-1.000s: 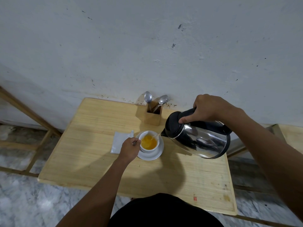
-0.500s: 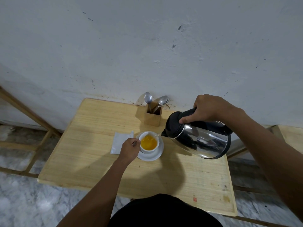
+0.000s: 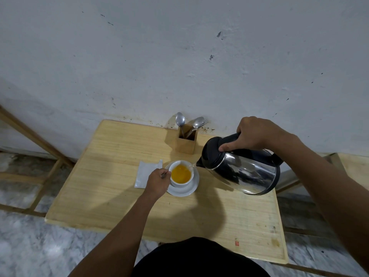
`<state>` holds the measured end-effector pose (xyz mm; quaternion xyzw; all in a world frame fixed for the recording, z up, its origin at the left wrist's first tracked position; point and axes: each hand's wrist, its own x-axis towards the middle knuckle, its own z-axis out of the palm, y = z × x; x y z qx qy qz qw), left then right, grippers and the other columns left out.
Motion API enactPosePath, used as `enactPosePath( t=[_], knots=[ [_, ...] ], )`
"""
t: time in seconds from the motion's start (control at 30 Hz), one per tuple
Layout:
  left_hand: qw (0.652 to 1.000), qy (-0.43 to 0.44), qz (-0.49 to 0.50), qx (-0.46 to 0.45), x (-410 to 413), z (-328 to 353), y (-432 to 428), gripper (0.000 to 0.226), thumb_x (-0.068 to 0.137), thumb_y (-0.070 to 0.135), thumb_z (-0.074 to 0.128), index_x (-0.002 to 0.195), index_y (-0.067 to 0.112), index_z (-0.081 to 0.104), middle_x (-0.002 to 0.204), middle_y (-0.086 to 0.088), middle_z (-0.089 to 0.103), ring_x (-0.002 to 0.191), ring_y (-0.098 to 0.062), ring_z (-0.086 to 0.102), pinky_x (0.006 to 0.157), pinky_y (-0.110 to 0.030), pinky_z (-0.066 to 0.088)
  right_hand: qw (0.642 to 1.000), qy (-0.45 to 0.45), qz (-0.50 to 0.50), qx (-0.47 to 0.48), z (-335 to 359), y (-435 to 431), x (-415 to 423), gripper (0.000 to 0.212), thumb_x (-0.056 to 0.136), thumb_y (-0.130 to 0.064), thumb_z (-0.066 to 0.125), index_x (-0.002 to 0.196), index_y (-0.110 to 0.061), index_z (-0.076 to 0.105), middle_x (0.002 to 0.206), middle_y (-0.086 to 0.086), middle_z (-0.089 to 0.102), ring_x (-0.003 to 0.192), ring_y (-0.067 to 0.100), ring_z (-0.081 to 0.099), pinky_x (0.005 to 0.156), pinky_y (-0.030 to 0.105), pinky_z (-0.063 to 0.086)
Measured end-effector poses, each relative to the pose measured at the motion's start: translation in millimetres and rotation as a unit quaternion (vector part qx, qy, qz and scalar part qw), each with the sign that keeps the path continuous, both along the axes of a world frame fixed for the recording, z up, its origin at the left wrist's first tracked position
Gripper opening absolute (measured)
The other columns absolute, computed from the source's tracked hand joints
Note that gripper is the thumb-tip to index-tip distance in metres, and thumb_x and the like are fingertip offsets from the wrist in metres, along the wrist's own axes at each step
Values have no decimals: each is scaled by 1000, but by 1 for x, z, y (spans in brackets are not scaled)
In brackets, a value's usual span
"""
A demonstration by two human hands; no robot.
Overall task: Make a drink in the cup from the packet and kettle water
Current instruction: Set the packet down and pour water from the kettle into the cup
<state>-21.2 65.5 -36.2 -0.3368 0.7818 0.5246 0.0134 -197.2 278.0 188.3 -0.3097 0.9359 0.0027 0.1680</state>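
Your left hand (image 3: 157, 181) pinches a spoon (image 3: 165, 175) beside the cup (image 3: 181, 173), which holds orange liquid and sits on a saucer (image 3: 186, 192) just right of that hand. The packet (image 3: 143, 174) lies flat just left of it. Your right hand (image 3: 255, 134) grips the tilted kettle (image 3: 243, 170) by its handle, below your knuckles, with its spout at the cup's right rim and water running in.
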Motion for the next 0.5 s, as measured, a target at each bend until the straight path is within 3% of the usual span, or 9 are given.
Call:
enactPosePath(
  t=[0.37,0.5],
  knots=[
    [1000,0,-8,-17,0,0,0,24,95,22,53,105,6,67,96,-6,61,88,-29,65,80,-52,57,986,-72,-70,-131,-19,36,-11,75,40,-83,68,41,-13,42,42,-1,35,42,15,36,50,31,29],
    [1000,0,3,-26,0,1,3,24,96,21,52,106,5,66,97,-6,59,87,-32,65,80,-50,56,972,-76,-91,-202,-30,53,-13,71,44,-77,71,41,-11,46,37,-6,31,37,12,32,50,30,28]
  ],
)
